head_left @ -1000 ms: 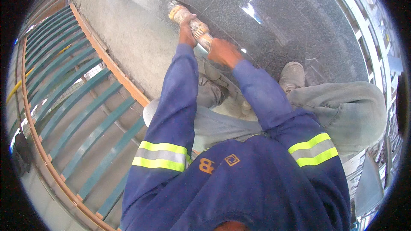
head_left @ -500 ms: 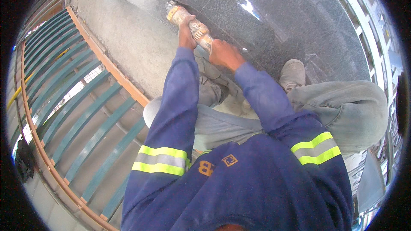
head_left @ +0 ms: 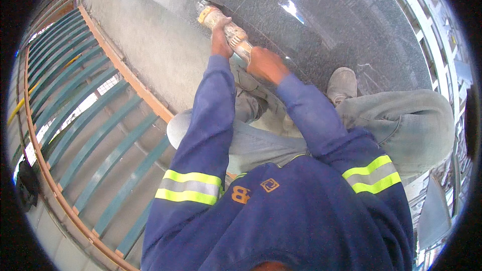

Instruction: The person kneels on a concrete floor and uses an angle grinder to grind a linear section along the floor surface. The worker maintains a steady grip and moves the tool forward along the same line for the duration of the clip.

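Nearest, navy top (head_left: 306,211) w/ hi-vis bands; both arms reach fwd, grey trousers (head_left: 406,120) folded out in a low squat/sit, prob. to get the hands down near floor level. R hand (head_left: 268,64) is closed round the rear end of a dusty yellow/grey power tool (head_left: 233,34), likely steadying it from behind. L hand (head_left: 221,40) wraps the body farther fwd, presumably for control nr the front; its fingers are partly hidden. Tool slants away up-left, metal head (head_left: 202,6) at/nr the edge where dark tiles (head_left: 361,25) meet the pale concrete strip (head_left: 150,45); can't tell if it's touching. Farther L, a teal slatted frame (head_left: 124,70) runs alongside the strip. Vs half a sec ago: same two-handed grip, tool only a touch further R in view, R shoe (head_left: 342,84) about the same.
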Demonstrator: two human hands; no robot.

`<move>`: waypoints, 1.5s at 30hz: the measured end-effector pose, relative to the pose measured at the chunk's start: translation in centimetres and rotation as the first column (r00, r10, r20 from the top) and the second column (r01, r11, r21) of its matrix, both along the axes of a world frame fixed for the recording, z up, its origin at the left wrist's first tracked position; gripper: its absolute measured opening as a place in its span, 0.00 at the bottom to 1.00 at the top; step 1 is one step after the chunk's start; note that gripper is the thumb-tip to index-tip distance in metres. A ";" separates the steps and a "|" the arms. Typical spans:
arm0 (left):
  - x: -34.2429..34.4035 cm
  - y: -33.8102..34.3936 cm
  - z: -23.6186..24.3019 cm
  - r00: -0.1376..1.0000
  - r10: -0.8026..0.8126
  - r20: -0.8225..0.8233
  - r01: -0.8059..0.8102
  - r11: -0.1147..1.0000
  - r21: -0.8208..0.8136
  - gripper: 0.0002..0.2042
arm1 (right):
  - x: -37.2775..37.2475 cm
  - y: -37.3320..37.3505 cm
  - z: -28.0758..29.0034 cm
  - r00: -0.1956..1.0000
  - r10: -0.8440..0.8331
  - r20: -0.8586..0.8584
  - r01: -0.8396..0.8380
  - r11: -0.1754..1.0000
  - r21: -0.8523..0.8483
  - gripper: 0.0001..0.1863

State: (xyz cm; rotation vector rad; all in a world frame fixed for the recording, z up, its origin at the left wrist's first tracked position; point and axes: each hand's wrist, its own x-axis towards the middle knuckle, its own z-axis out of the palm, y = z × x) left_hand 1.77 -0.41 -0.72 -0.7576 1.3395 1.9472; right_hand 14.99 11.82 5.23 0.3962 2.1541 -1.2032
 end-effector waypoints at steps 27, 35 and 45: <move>-0.2 -0.3 -0.4 1.000 0.017 0.010 -0.017 0.999 -0.038 0.15 | 0.1 0.4 0.9 0.998 -0.025 -0.060 0.024 0.999 -0.025 0.18; 0.8 0.5 0.7 1.000 0.003 -0.012 -0.003 1.000 -0.020 0.15 | 0.6 0.3 0.2 1.000 -0.010 -0.014 0.010 1.000 0.020 0.19; -1.7 -0.4 -1.4 0.999 0.019 -0.035 -0.020 0.999 -0.030 0.16 | -1.3 -0.5 -1.7 0.998 -0.042 -0.039 0.042 0.999 0.004 0.18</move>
